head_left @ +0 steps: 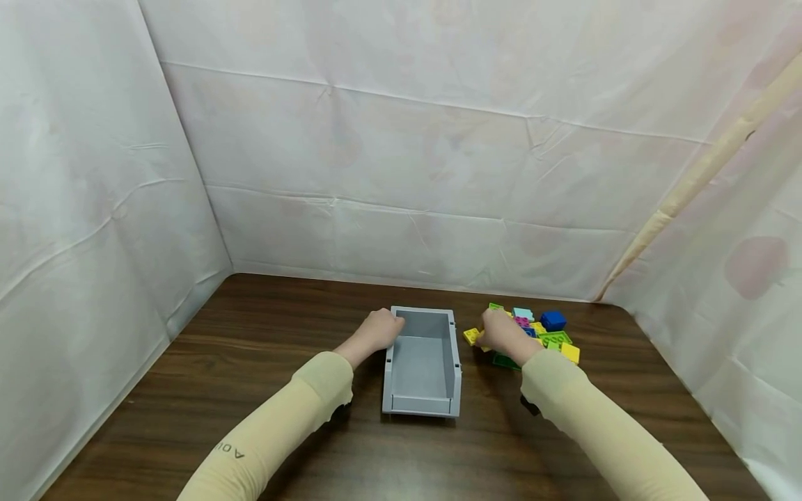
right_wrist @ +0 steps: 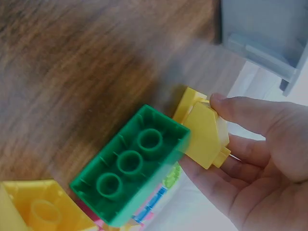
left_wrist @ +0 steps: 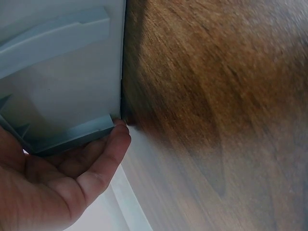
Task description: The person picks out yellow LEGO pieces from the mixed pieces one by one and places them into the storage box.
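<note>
A long grey plastic bin (head_left: 421, 405) stands on the table with its inside bare. My left hand (head_left: 379, 330) grips its left wall near the far corner; in the left wrist view the fingers (left_wrist: 103, 166) curl against a ledge on the bin's outer side (left_wrist: 57, 91). Right of the bin, my right hand (head_left: 503, 332) reaches into a pile of toy building bricks. The right wrist view shows its thumb and fingers pinching a yellow brick (right_wrist: 206, 134) with a slanted face. Beside that brick lies a green brick (right_wrist: 139, 159), hollow underside up.
Around the right hand lie a dark blue brick (head_left: 553, 321), a light blue brick (head_left: 523, 314), a lime green plate (head_left: 555, 338) and a yellow brick (head_left: 570, 353). White cloth walls (head_left: 401, 174) close off the table's back and sides. A cloth-wrapped pole (head_left: 689, 188) slants at the right.
</note>
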`<state>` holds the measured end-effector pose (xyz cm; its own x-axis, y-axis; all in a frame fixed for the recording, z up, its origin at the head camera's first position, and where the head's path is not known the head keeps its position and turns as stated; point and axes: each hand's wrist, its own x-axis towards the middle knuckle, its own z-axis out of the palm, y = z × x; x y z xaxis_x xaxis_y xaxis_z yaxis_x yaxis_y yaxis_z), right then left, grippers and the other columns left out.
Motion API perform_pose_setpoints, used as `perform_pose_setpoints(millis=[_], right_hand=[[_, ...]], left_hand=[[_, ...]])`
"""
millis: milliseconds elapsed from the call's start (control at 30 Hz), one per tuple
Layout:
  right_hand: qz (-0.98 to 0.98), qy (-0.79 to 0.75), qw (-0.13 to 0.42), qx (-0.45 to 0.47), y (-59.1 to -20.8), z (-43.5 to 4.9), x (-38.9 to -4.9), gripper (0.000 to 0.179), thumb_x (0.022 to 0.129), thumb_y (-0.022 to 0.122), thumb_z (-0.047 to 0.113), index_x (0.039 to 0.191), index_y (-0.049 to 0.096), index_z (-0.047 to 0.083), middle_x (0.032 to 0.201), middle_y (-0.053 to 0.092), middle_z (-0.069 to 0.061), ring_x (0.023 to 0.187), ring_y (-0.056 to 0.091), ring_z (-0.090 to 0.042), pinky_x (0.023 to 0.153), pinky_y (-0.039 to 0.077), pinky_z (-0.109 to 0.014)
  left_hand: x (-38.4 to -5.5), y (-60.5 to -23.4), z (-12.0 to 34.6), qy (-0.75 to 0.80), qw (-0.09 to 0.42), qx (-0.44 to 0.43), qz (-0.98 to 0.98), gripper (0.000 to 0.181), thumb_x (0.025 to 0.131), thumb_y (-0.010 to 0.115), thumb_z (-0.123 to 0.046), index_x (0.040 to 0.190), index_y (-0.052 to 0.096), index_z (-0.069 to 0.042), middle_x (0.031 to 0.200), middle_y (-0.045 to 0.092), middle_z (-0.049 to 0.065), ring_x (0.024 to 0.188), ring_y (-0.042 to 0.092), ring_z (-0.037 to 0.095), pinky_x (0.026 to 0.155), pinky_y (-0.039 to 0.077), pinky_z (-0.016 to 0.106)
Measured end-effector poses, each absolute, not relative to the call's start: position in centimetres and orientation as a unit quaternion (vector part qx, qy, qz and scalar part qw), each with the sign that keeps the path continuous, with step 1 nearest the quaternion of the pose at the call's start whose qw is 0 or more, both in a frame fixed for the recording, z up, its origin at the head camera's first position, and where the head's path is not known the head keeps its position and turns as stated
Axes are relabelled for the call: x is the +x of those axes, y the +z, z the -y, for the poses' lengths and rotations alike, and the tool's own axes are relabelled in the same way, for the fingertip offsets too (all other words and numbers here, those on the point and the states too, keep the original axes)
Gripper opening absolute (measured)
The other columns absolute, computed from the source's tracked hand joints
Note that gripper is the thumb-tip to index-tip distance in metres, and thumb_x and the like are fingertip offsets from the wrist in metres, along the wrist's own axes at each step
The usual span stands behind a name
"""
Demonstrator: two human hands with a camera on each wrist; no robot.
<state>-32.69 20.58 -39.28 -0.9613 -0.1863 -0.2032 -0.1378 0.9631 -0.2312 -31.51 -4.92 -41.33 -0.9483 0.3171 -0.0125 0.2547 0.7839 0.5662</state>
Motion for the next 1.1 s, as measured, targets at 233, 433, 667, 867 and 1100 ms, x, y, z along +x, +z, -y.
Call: perform_pose_setpoints(millis=[233, 433, 667, 867, 1100], right_hand=[[-0.984, -0.103, 0.096, -0.109, -37.5, -20.3, -32.2, 0.025, 0.079, 0.075, 0.014, 0.093, 0.066, -0.004, 0.081, 0.063, -0.011, 0.065, 0.057, -0.017, 0.064, 0.054, -0.031], [-0.982, -0.103, 0.083, -0.135, -35.6, -19.9, -31.9, 0.022, 0.080, 0.073, 0.012, 0.093, 0.067, -0.004, 0.080, 0.063, -0.012, 0.060, 0.059, -0.017, 0.055, 0.051, -0.028], [-0.978, -0.088, 0.052, -0.184, -33.6, -18.9, -32.0, 0.015, 0.078, 0.073, 0.010, 0.085, 0.070, -0.002, 0.083, 0.067, -0.012, 0.068, 0.062, -0.017, 0.062, 0.053, -0.030], [-0.972, -0.087, 0.029, -0.218, -32.0, -17.3, -31.6, 0.014, 0.077, 0.074, 0.011, 0.083, 0.070, 0.000, 0.083, 0.066, -0.010, 0.065, 0.059, -0.014, 0.060, 0.052, -0.028], [-0.967, -0.088, 0.033, -0.238, -31.2, -15.2, -31.1, 0.018, 0.079, 0.073, 0.012, 0.091, 0.071, -0.001, 0.089, 0.067, -0.012, 0.065, 0.060, -0.014, 0.059, 0.052, -0.026]], left_hand=[[-31.5, -41.3, 5.0, 0.277, 0.050, 0.164, -0.945, 0.043, 0.100, 0.031, -0.012, 0.057, 0.030, -0.014, 0.046, 0.021, -0.003, 0.043, 0.019, 0.010, 0.046, 0.028, 0.023], [-31.7, -41.4, 5.0, 0.252, 0.039, 0.184, -0.949, 0.040, 0.099, 0.031, -0.009, 0.060, 0.031, -0.013, 0.047, 0.020, -0.003, 0.044, 0.018, 0.010, 0.046, 0.027, 0.022], [-31.8, -41.4, 5.1, 0.250, 0.037, 0.186, -0.949, 0.040, 0.100, 0.031, -0.010, 0.060, 0.031, -0.014, 0.047, 0.021, -0.003, 0.044, 0.019, 0.010, 0.046, 0.027, 0.022], [-31.8, -41.1, 5.2, 0.201, 0.020, 0.218, -0.955, 0.039, 0.099, 0.034, -0.005, 0.061, 0.030, -0.013, 0.049, 0.021, -0.002, 0.045, 0.018, 0.010, 0.047, 0.025, 0.022], [-31.9, -41.0, 5.2, 0.178, 0.018, 0.229, -0.957, 0.037, 0.099, 0.034, -0.004, 0.063, 0.031, -0.013, 0.050, 0.022, -0.002, 0.046, 0.019, 0.010, 0.047, 0.026, 0.022]])
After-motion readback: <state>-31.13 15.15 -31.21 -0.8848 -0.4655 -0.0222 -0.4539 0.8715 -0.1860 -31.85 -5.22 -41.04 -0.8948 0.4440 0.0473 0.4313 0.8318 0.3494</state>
